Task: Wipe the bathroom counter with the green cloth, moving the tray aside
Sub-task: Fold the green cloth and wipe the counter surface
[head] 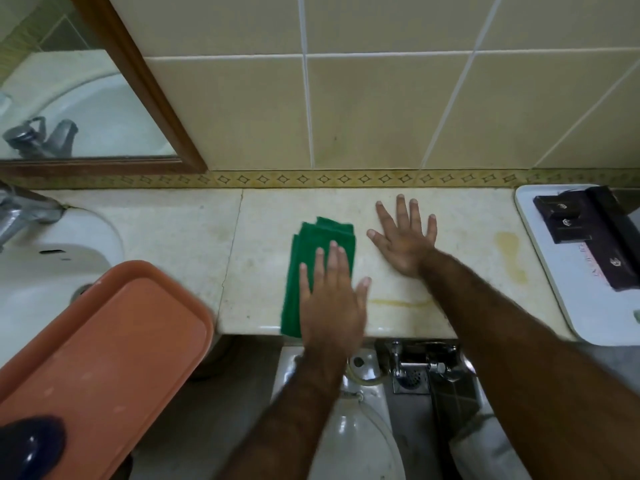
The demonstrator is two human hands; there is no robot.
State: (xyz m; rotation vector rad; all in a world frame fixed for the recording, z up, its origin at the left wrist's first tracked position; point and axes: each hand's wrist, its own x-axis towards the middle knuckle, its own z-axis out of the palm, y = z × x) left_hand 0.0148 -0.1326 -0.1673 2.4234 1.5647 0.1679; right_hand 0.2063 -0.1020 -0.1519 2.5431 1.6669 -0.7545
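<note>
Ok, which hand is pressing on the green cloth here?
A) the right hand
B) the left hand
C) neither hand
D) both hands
B: the left hand lies flat on the green cloth near the counter's front edge, while the right hand rests spread on the bare stone beside the cloth, not touching it.

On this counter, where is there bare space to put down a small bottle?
Bare counter lies between the sink and the green cloth, up to the wall. A second bare patch, with yellowish stains, lies between the right hand and the white tray. The middle is crowded: the left hand presses the cloth, the right hand lies flat beside it.
</note>
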